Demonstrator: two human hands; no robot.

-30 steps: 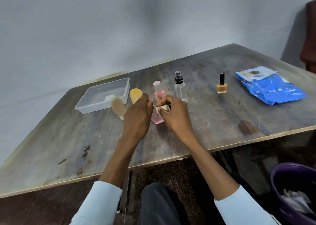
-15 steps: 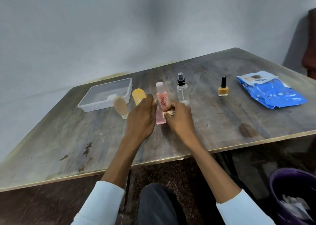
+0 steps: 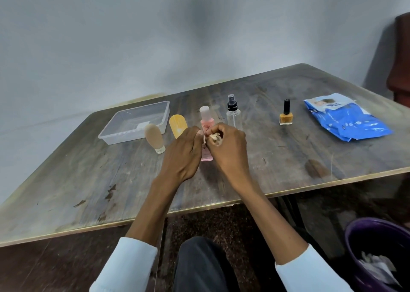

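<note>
My right hand [image 3: 228,150] pinches a small crumpled, stained wad of wipe [image 3: 214,138] and presses it against the fingertips of my left hand [image 3: 182,154]. The left hand lies palm down over the table [image 3: 288,158] with its fingers stretched forward and holds nothing. A pink bottle with a white cap [image 3: 206,123] stands upright just behind and between the two hands, partly hidden by them.
Behind the hands stand a clear spray bottle [image 3: 233,114], a yellow nail polish bottle [image 3: 285,114], a beige tube [image 3: 154,138] and a yellow nail file [image 3: 177,125]. A clear plastic tray [image 3: 135,121] lies far left, a blue wipes pack [image 3: 346,118] far right. A purple bin [image 3: 381,254] stands on the floor.
The two hands have stayed together in front of the pink bottle, the right one working the wad along the left fingertips. The camera view has shifted slightly.
</note>
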